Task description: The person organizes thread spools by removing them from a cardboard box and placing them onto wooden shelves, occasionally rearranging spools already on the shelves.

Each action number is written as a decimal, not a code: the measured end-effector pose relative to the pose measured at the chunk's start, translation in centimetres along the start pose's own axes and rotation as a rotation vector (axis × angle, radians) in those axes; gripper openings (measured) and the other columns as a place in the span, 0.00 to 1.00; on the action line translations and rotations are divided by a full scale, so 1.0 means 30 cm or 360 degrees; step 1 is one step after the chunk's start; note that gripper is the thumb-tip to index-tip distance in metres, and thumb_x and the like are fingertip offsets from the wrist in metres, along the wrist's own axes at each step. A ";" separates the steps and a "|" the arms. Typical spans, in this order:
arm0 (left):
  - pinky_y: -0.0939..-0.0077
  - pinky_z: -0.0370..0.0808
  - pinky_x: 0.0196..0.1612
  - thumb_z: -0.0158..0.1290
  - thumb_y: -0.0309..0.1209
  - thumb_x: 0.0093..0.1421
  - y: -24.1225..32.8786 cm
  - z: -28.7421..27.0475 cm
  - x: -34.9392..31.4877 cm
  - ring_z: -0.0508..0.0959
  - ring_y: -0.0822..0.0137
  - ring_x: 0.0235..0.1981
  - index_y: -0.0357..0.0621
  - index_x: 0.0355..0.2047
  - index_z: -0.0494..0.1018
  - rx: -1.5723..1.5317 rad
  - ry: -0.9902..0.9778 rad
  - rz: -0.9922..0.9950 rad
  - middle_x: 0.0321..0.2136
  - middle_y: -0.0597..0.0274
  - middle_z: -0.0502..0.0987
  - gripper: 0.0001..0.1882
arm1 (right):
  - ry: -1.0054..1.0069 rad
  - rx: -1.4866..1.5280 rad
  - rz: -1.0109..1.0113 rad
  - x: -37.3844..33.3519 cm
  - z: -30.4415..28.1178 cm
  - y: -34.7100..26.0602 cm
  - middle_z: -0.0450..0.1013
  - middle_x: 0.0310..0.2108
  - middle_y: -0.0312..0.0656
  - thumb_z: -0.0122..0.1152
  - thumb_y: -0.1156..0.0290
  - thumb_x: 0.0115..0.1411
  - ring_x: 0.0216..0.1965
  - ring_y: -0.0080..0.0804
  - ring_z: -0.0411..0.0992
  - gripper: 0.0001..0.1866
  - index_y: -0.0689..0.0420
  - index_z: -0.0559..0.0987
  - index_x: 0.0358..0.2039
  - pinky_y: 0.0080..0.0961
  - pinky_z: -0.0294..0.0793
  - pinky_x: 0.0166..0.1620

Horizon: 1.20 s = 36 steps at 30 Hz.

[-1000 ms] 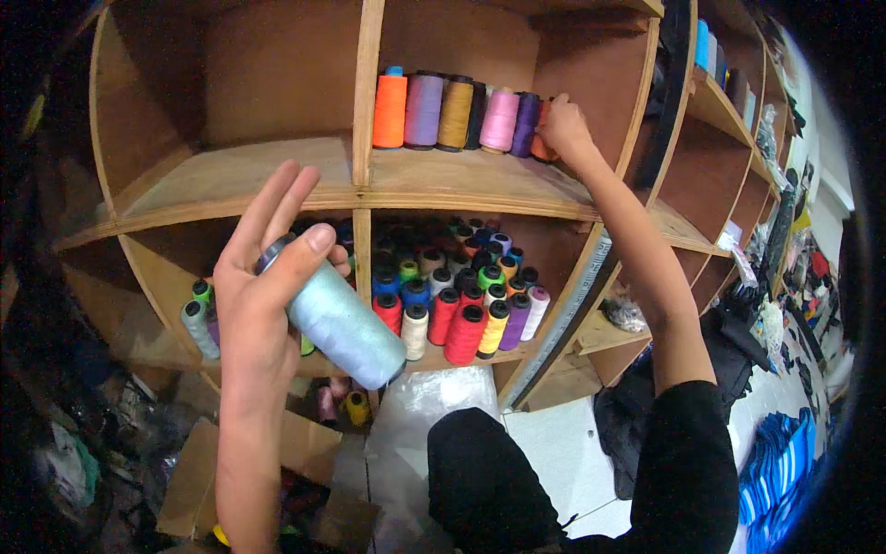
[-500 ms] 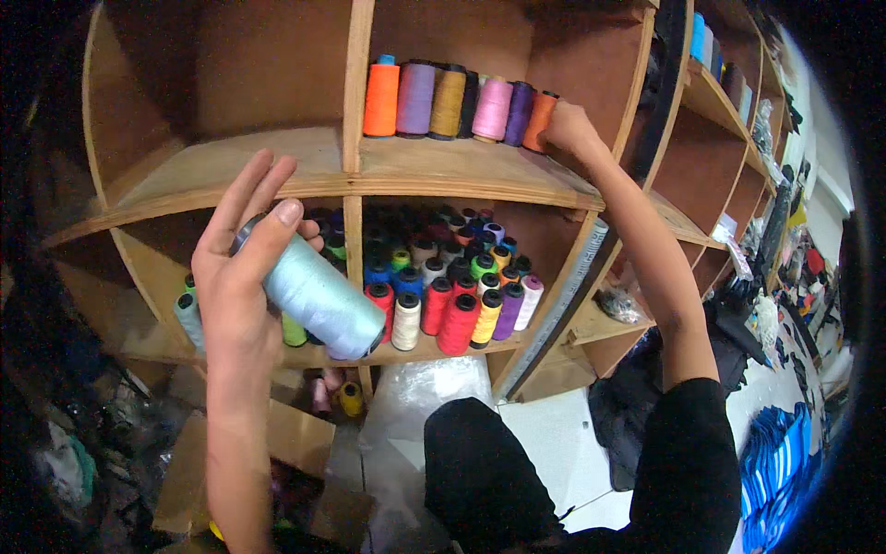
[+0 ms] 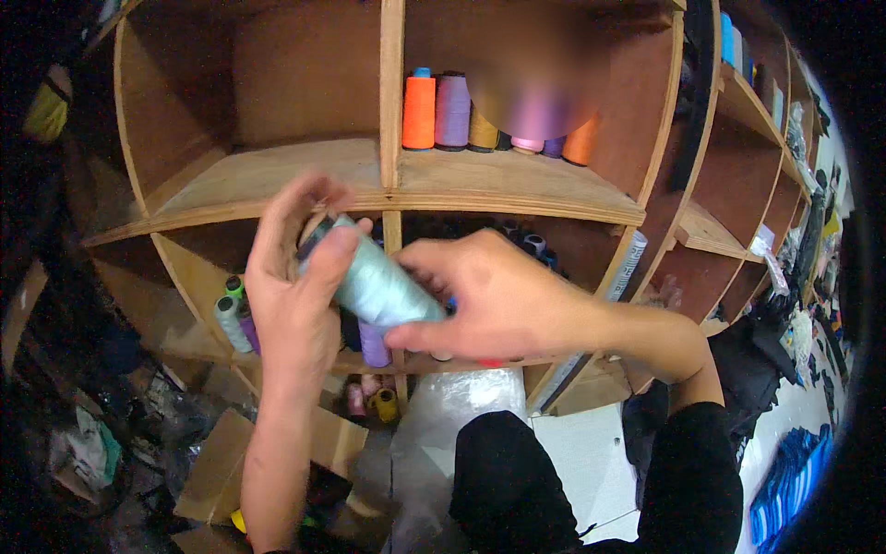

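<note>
A pale aqua thread spool (image 3: 380,277) is tilted between my two hands in front of the shelf. My left hand (image 3: 293,268) grips its upper left end, thumb across the side. The fingers of my right hand (image 3: 503,295) close around its lower right end. On the upper shelf behind stand an orange thread spool (image 3: 420,115), a lilac one (image 3: 452,111) and an orange-red one (image 3: 581,143), with several between them partly blurred. Below my hands a lavender spool (image 3: 375,346) shows; my right hand hides most other spools in that lower compartment.
The wooden shelf unit (image 3: 517,205) has a divider (image 3: 391,102) between compartments. Pale and green spools (image 3: 233,323) stand in the lower left one. A metal ruler (image 3: 628,263) runs down the right side. An open cardboard box (image 3: 217,462) and a plastic-wrapped bundle (image 3: 471,397) lie below.
My right hand has left the orange-red spool on the upper shelf and come down to take the aqua spool's lower end. My left hand and the spool have shifted right in view.
</note>
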<state>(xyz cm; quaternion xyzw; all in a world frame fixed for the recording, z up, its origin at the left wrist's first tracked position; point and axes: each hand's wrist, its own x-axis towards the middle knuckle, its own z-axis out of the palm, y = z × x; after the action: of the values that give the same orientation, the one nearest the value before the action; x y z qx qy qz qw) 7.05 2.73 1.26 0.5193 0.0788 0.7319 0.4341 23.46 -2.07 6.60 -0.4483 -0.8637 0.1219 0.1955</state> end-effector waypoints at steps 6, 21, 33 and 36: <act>0.70 0.63 0.53 0.50 0.29 0.58 0.129 -0.088 0.015 0.67 0.57 0.53 0.33 0.56 0.58 0.0717 0.0065 0.0472 0.53 0.50 0.64 0.26 | 0.0843 0.0531 -0.0160 0.131 -0.210 0.206 0.76 0.33 0.44 0.68 0.54 0.43 0.32 0.28 0.74 0.28 0.63 0.77 0.38 0.24 0.72 0.39; 0.73 0.71 0.44 0.55 0.28 0.51 0.167 -0.713 -0.454 0.76 0.61 0.41 0.40 0.49 0.66 0.2405 -0.0561 -0.1101 0.41 0.47 0.74 0.23 | 0.0971 0.0246 0.0249 0.409 -0.393 0.340 0.69 0.40 0.45 0.65 0.62 0.46 0.37 0.28 0.70 0.29 0.66 0.70 0.46 0.22 0.78 0.35; 0.50 0.62 0.53 0.45 0.37 0.55 0.027 -1.315 -1.226 0.64 0.46 0.54 0.46 0.57 0.57 0.3283 -0.1731 -0.1381 0.56 0.48 0.59 0.28 | 0.0698 0.0114 0.0201 0.493 -0.274 0.408 0.71 0.39 0.46 0.61 0.59 0.50 0.38 0.30 0.73 0.27 0.65 0.70 0.46 0.25 0.74 0.39; 0.48 0.63 0.52 0.42 0.37 0.57 0.000 -1.192 -1.142 0.63 0.46 0.54 0.49 0.56 0.60 0.3336 -0.1699 -0.1351 0.55 0.50 0.60 0.25 | 0.0980 0.0322 0.0269 0.447 -0.253 0.476 0.68 0.48 0.46 0.59 0.58 0.52 0.47 0.34 0.70 0.31 0.60 0.66 0.54 0.29 0.70 0.48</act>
<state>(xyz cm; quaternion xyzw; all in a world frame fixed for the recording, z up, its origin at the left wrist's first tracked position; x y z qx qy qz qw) -19.73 -9.84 -38.45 0.7800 0.5985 -0.1824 -0.0086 30.24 17.33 10.95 -0.5126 -0.7072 0.0815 0.4800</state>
